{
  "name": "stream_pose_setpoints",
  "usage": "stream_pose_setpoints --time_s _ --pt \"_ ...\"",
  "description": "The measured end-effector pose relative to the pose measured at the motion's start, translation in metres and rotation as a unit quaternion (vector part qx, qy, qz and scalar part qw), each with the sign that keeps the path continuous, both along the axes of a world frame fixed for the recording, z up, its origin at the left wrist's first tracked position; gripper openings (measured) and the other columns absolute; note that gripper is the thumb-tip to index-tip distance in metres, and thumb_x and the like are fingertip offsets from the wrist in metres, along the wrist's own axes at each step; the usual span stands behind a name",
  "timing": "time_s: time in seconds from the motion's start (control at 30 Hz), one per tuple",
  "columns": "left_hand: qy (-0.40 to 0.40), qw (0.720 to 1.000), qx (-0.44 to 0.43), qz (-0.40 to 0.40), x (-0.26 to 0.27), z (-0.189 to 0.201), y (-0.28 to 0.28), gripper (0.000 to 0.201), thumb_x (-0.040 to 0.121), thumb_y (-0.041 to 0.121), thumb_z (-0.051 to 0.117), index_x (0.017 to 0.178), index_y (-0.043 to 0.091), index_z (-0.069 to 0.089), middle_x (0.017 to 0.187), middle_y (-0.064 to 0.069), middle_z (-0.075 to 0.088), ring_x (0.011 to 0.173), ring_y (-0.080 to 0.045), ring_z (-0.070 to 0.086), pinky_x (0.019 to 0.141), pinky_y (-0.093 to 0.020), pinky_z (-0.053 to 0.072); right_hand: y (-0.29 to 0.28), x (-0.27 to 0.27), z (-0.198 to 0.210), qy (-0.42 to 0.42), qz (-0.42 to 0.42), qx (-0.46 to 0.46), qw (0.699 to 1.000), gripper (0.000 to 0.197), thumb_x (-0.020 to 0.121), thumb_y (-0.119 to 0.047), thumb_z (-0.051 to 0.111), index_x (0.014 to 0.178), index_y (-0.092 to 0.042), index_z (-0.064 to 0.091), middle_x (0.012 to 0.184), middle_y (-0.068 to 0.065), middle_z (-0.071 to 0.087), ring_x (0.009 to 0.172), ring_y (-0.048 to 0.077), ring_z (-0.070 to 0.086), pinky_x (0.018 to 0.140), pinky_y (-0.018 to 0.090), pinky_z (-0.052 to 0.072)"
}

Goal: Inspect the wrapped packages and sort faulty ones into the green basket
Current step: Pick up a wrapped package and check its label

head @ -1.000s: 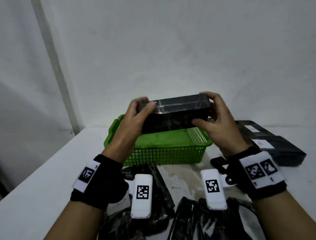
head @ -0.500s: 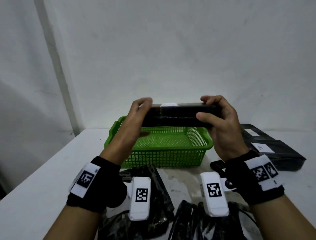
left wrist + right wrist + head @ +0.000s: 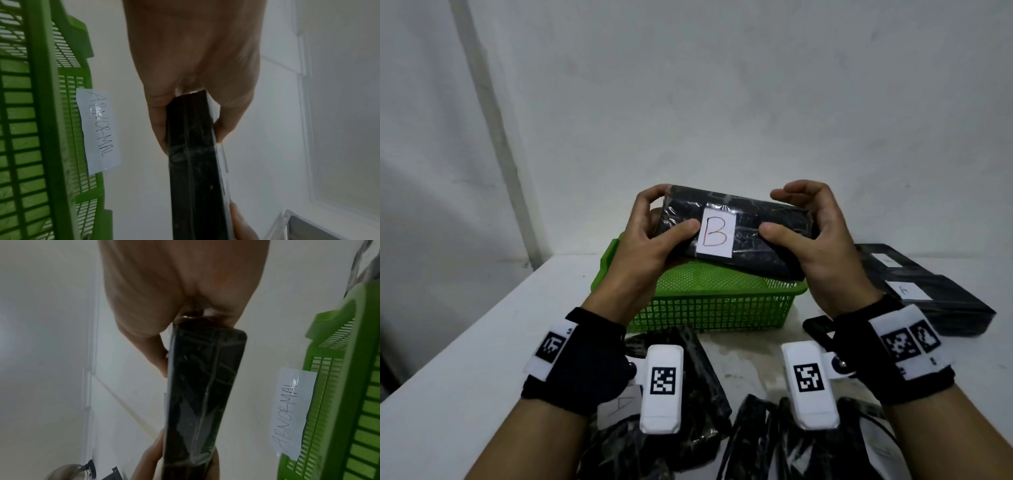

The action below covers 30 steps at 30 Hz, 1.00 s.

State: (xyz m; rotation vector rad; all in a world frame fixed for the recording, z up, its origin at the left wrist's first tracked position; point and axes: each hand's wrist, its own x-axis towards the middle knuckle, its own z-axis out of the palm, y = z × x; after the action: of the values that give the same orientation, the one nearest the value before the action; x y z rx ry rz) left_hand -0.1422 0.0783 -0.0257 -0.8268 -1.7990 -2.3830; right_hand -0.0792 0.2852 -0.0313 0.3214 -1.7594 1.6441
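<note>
I hold a black wrapped package (image 3: pixel 753 240) above the green basket (image 3: pixel 715 305), its broad face with a white label marked B turned toward me. My left hand (image 3: pixel 654 233) grips its left end, thumb on the face and fingers behind. My right hand (image 3: pixel 815 233) grips the right end, thumb on the face, with the upper fingers curled above the top edge. In the wrist views the package (image 3: pixel 195 162) (image 3: pixel 203 394) shows edge-on between thumb and fingers. The basket (image 3: pixel 41 129) (image 3: pixel 349 402) carries a taped paper reading ABNORMAL.
Two black packages with white labels, one marked A (image 3: pixel 928 294), lie on the white table (image 3: pixel 465 359) to the right of the basket. Several more black wrapped packages (image 3: pixel 688 428) lie heaped at the near edge under my wrists. A white wall stands close behind.
The package has been turned in both hands from its narrow edge facing me to its labelled B face facing me, and it has tilted toward me.
</note>
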Motion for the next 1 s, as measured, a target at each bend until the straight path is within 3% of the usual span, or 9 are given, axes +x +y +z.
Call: stream_pose_setpoints --time_s 0.17,0.3,0.4,0.53,0.57,0.63,0.73,0.87,1.0 --pt "0.006 1.0 -0.006 0.003 0.002 -0.003 0.004 0.079 0.079 0.017 0.075 0.148 0.032 0.04 0.125 -0.002 0.063 0.109 -0.015 0.068 0.085 -0.033 0.058 0.006 -0.014 -0.019 -0.107 -0.172 0.086 0.976 0.046 0.085 -0.039 0.077 0.127 -0.041 0.057 0.138 -0.003 0.056 0.122 0.024 0.058 0.101 0.046 0.052" --pt "0.049 0.997 -0.057 -0.015 0.01 -0.005 0.012 0.069 0.084 0.02 0.075 0.144 0.038 0.045 0.127 -0.009 0.063 0.114 -0.02 0.067 0.092 -0.035 0.057 0.005 -0.019 -0.023 -0.134 -0.228 0.182 0.947 0.044 0.095 -0.03 0.065 0.139 -0.031 0.059 0.144 0.005 0.057 0.127 0.018 0.053 0.114 0.042 0.04" --pt "0.061 0.996 -0.051 -0.042 0.014 -0.005 0.014 0.067 0.091 0.014 0.067 0.148 0.036 0.039 0.123 -0.006 0.068 0.116 -0.02 0.066 0.094 -0.033 0.055 0.001 -0.012 -0.012 -0.181 -0.201 0.203 0.941 0.055 0.099 -0.047 0.054 0.151 -0.031 0.044 0.161 0.003 0.037 0.152 0.013 0.025 0.124 0.042 0.022" --pt "0.071 0.991 -0.066 -0.095 0.017 -0.006 0.015 0.063 0.097 0.011 0.055 0.151 0.038 0.035 0.13 -0.003 0.066 0.121 -0.019 0.064 0.098 -0.033 0.053 -0.012 0.003 0.002 -0.216 -0.056 0.165 0.961 0.115 0.057 -0.092 0.06 0.155 -0.051 0.016 0.17 -0.006 0.006 0.154 0.004 -0.006 0.126 0.045 0.007" --pt "0.07 0.989 -0.071 -0.112 0.018 -0.005 0.015 0.061 0.099 0.01 0.05 0.151 0.038 0.036 0.133 -0.001 0.064 0.122 -0.018 0.062 0.098 -0.033 0.052 -0.016 0.007 0.003 -0.193 -0.034 0.174 0.965 0.119 0.052 -0.089 0.068 0.154 -0.054 0.017 0.17 -0.005 0.008 0.155 0.005 -0.004 0.126 0.045 0.01" --pt "0.061 0.986 -0.074 -0.138 0.019 -0.004 0.015 0.058 0.097 0.015 0.042 0.151 0.036 0.037 0.14 0.003 0.06 0.13 -0.016 0.056 0.103 -0.037 0.047 -0.019 0.01 0.004 -0.13 -0.011 0.16 0.978 0.111 0.053 -0.074 0.08 0.15 -0.051 0.032 0.162 -0.005 0.033 0.152 0.011 0.027 0.122 0.044 0.031" --pt "0.035 0.982 -0.064 -0.172 0.019 0.0 0.012 0.058 0.092 0.026 0.037 0.15 0.029 0.041 0.146 0.001 0.055 0.134 -0.018 0.052 0.111 -0.046 0.04 -0.021 0.009 0.002 -0.068 -0.008 0.133 0.989 0.086 0.063 -0.05 0.079 0.142 -0.038 0.047 0.136 -0.012 0.058 0.122 0.003 0.058 0.105 0.039 0.052" --pt "0.005 0.987 -0.085 -0.137 0.02 0.005 0.01 0.045 0.102 0.044 0.034 0.136 0.029 0.058 0.135 -0.001 0.063 0.109 -0.02 0.065 0.088 -0.033 0.055 -0.019 0.008 -0.001 -0.041 -0.011 0.143 0.989 0.073 0.069 -0.035 0.074 0.139 -0.036 0.05 0.132 -0.012 0.059 0.12 0.001 0.058 0.1 0.029 0.053" --pt "-0.053 0.974 -0.158 -0.154 0.019 0.003 0.006 0.068 0.083 0.072 0.037 0.13 0.031 0.063 0.121 -0.004 0.071 0.095 -0.024 0.073 0.076 -0.041 0.059 -0.019 0.01 -0.001 -0.037 0.025 0.242 0.969 0.09 0.072 -0.027 0.083 0.149 -0.039 0.038 0.16 -0.012 0.032 0.141 -0.013 0.03 0.107 0.005 0.032"
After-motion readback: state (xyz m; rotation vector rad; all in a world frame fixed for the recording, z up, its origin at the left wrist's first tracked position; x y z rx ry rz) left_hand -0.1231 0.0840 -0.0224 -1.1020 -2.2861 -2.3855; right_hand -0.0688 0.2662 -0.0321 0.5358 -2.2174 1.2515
